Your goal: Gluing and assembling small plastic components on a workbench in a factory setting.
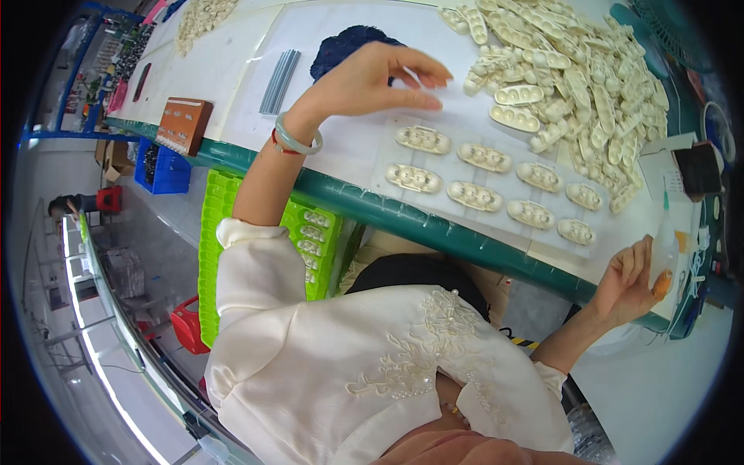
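My left hand [372, 81] hovers over the white table with its fingers stretched toward the pile of cream oval plastic parts [577, 70]; it holds nothing. A pale green bangle [297, 139] sits on that wrist. Below the hand lies a clear sheet [473, 174] with two rows of the same cream parts laid out on it. My right hand [632, 279] rests at the table's near edge, closed around a small clear squeeze bottle [665, 248] with an orange base.
A dark blue cloth [341, 46] and a bundle of grey rods [279, 77] lie at the back. A brown block [184, 124] sits at the left edge. Green crate [225, 232] and blue bin [163, 170] stand below the table. Phone [697, 170] at right.
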Available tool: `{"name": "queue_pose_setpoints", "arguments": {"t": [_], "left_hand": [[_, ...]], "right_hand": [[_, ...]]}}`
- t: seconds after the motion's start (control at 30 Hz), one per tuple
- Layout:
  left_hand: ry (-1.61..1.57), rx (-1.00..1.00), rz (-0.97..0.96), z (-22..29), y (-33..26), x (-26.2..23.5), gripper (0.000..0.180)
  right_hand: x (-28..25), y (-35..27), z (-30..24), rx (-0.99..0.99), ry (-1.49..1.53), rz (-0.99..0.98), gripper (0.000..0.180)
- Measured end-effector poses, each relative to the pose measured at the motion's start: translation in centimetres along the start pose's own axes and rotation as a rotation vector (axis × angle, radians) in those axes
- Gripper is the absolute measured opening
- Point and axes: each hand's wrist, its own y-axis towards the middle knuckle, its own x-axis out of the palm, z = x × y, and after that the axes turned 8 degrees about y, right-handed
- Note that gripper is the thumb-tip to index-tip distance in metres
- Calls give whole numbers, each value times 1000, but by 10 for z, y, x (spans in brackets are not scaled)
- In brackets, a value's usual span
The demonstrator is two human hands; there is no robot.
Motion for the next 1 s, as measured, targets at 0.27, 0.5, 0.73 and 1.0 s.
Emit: {"name": "queue_pose_setpoints", "arguments": {"t": [0.27,0.5,0.73,1.0], "left_hand": [[-110,-78,50,-24,-20,-3,26],[-69,-133,236,-17,-25,-5,17],[-68,-169,411,-17,-28,-2,14],[59,-98,451,-19,-26,4,12]], "right_hand": [[19,13,72,165,-130,-52,59],[27,-10,127,-27,-972,-168,65],[53,2,160,-398,-1589,-858,31],[40,-4,163,-377,-1574,-772,41]]}}
